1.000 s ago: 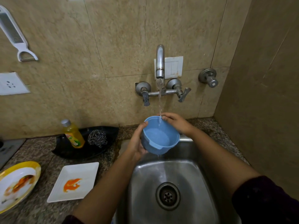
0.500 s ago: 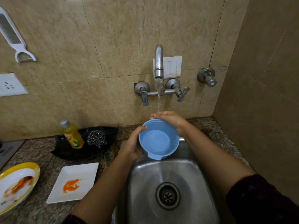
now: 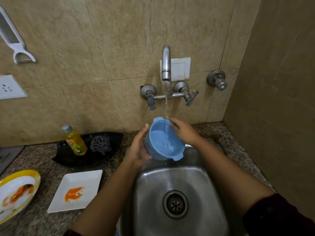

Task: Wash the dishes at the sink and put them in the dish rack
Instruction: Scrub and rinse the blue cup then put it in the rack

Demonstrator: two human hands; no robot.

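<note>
Fingers (image 3: 174,121) of right hand (image 3: 185,132), left hand (image 3: 139,149) hold blue bowl (image 3: 160,143) under tap (image 3: 166,62).

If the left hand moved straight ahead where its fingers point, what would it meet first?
Probably the beige tiled wall below the grey metal tap handle; the left hand, holding the round blue plastic bowl, points toward it, though depth is unclear.

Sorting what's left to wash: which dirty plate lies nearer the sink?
The square white plate, beside the sink; the yellow-rimmed round plate lies farther left.
</note>
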